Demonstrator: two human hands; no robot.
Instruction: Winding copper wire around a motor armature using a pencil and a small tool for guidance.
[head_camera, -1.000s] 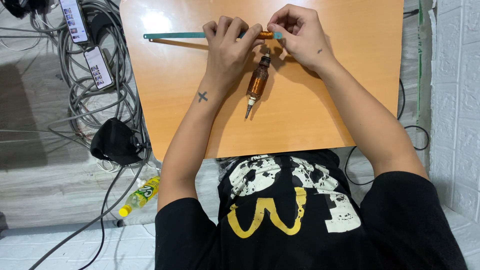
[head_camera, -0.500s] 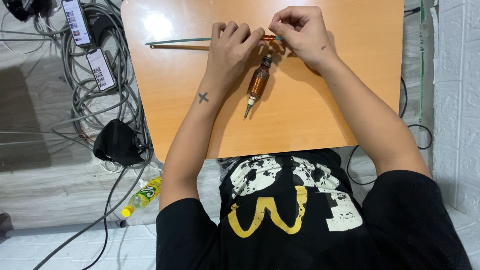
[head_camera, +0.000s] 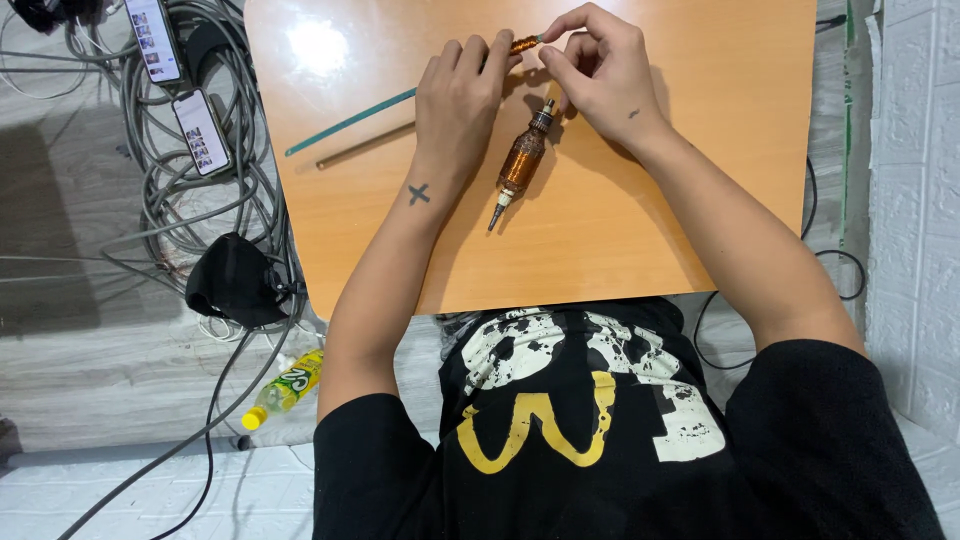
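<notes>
Copper coil (head_camera: 524, 44) is being pinched between the left hand (head_camera: 462, 100) and right hand (head_camera: 598, 72); a copper-wound armature (head_camera: 520, 162) is lying on the table (head_camera: 640, 220) between the wrists.

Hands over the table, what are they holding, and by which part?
Both the left hand and right hand pinch a thin green rod at its copper-wound end. The motor rotor lies unheld.

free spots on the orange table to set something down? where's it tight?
Bare room: the table to the right of the right hand, and the near strip below the copper-wound armature. The far left corner above the green rod is also bare. Crowded: the middle far edge, where the left hand and right hand pinch a small copper coil.
</notes>
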